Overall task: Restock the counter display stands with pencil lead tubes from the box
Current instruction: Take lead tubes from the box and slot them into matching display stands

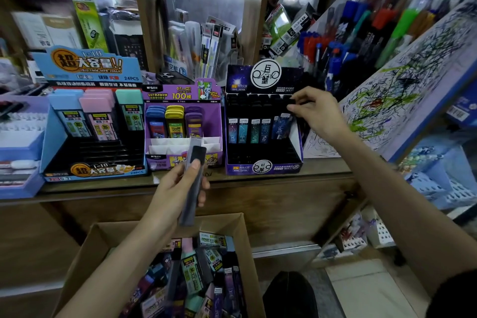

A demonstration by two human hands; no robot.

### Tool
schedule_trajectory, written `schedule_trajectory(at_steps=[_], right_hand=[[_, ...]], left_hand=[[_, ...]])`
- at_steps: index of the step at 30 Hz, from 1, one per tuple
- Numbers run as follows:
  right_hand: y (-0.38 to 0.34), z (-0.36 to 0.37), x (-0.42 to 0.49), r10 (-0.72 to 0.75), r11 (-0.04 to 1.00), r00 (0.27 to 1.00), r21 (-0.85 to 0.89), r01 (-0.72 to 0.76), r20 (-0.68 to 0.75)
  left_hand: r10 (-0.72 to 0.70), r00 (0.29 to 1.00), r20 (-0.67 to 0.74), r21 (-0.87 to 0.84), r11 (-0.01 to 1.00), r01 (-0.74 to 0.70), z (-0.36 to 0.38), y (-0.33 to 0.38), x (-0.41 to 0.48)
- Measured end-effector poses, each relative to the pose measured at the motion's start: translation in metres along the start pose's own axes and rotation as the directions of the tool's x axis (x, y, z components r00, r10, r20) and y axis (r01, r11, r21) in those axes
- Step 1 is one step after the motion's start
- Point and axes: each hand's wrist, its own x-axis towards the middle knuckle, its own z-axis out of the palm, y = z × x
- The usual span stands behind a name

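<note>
Over the box, the left hand is gripping a grey tube upright, thumb on its black cap. At the dark stand on the surface, the right hand is pinching the cap of a blue tube at the row's right end. More tubes are lying in the box.

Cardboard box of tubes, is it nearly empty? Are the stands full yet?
Not yet. Back rows of all three stands hold tubes. The right hand pinches a black-capped tube in the dark starry cardboard stand; the left hand holds a long grey tube. Front rows of the purple stand and blue stand are bare, and the brown cardboard box holds many more.
</note>
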Motion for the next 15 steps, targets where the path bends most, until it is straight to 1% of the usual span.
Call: schedule_trajectory(at_steps=[6, 8, 11, 13, 15], right_hand=[[0.001, 0.001, 0.002, -0.038, 0.999, 0.998, -0.037, 0.040, 0.053], [0.003, 0.002, 0.001, -0.036, 0.998, 0.996, -0.057, 0.041, 0.077], [0.007, 0.007, 0.002, 0.000, 0.999, 0.998, -0.041, 0.002, 0.057], [0.011, 0.012, 0.002, 0.034, 0.999, 0.999, -0.017, -0.033, 0.033], [0.014, 0.018, 0.002, 0.055, 0.999, 0.998, -0.001, -0.055, 0.010]], left_hand=[[-0.029, 0.999, 0.021, -0.017, 0.999, 0.029, 0.002, 0.003, -0.002], [-0.063, 0.997, 0.039, -0.083, 0.994, 0.067, 0.003, 0.004, -0.001], [-0.113, 0.990, 0.087, -0.178, 0.976, 0.127, 0.004, 0.005, -0.001], [-0.096, 0.991, 0.093, -0.168, 0.980, 0.111, 0.005, 0.005, -0.002], [-0.066, 0.996, 0.060, -0.147, 0.986, 0.075, 0.006, 0.005, -0.002]])
